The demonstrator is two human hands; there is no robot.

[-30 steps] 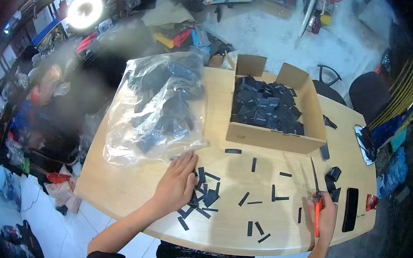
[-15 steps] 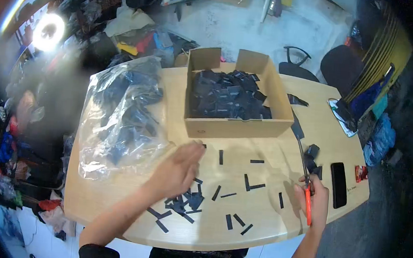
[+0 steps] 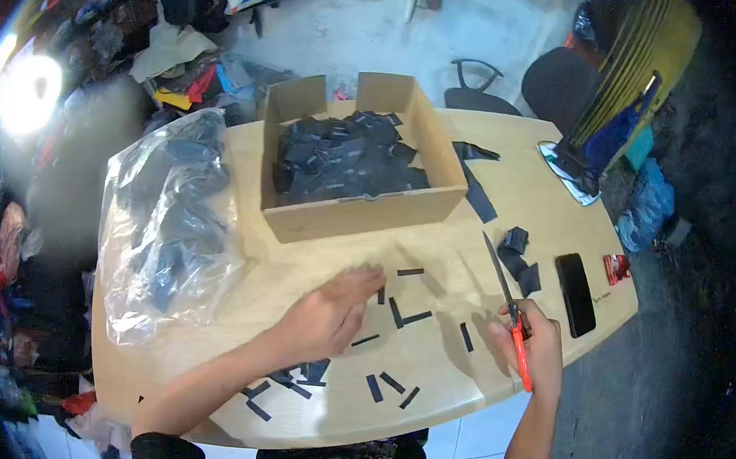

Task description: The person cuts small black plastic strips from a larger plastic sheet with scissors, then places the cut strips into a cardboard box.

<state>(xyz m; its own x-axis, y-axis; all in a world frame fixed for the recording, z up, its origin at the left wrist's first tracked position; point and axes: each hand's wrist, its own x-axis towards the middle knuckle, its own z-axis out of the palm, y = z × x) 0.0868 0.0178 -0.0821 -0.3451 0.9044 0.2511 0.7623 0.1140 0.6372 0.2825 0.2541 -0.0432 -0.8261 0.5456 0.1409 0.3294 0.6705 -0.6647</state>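
Observation:
My right hand [image 3: 539,348] is closed around scissors [image 3: 520,351] with orange handles, the long blade pointing away toward the box. Over the middle of the table, my left hand [image 3: 328,312] has its fingers drawn together and bent downward. A short black strip [image 3: 381,297] shows right at its fingertips, partly covered by them. More such strips lie flat nearby: an angled pair [image 3: 396,313], one farther off [image 3: 410,272], and several toward the front edge. By my left wrist is a small heap of black pieces [image 3: 314,372], half hidden by the forearm.
A cardboard box [image 3: 369,217] full of black pieces stands at the back. Left of it lies a clear plastic bag [image 3: 167,232] with dark material. On the right are black scraps [image 3: 515,257], a long dark piece [image 3: 476,190], a phone [image 3: 575,295] and a red packet [image 3: 615,269].
The view has turned, shifting the table leftward. My left hand has moved right across the table, and the strip by its fingertips has shifted. The right hand still holds the scissors.

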